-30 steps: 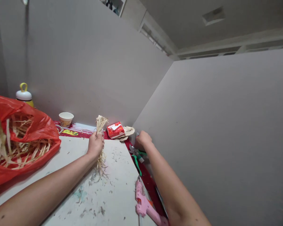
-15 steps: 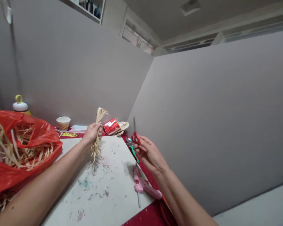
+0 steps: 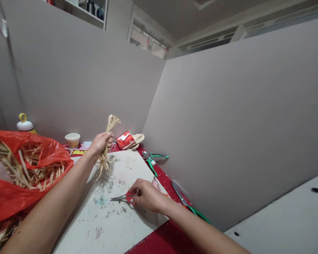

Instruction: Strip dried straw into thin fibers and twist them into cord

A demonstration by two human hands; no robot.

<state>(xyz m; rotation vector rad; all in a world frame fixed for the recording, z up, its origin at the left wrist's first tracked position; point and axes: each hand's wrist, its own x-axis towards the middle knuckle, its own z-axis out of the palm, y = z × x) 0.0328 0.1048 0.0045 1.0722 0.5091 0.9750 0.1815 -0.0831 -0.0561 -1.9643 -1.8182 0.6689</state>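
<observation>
My left hand (image 3: 100,143) is closed around a bundle of pale dried straw strips (image 3: 107,141), held upright above the far part of a stained white board (image 3: 106,215). The bundle's frayed lower end hangs just over the board. My right hand (image 3: 147,195) is down on the board, fingers closed on small red-handled scissors (image 3: 123,197) whose blades point left. A pink glue gun (image 3: 155,183) is mostly hidden behind my right hand.
A red plastic bag (image 3: 21,176) full of straw strips sits at the left. Behind it stand a yellow-lidded bottle (image 3: 25,124) and a paper cup (image 3: 72,139). A red packet (image 3: 125,140), green-handled pliers (image 3: 151,159) and green-handled scissors (image 3: 187,204) lie by the grey partition walls.
My right hand picked up the red scissors at the right wall, lifted them, then brought them down onto the board. My left hand kept the straw bundle raised.
</observation>
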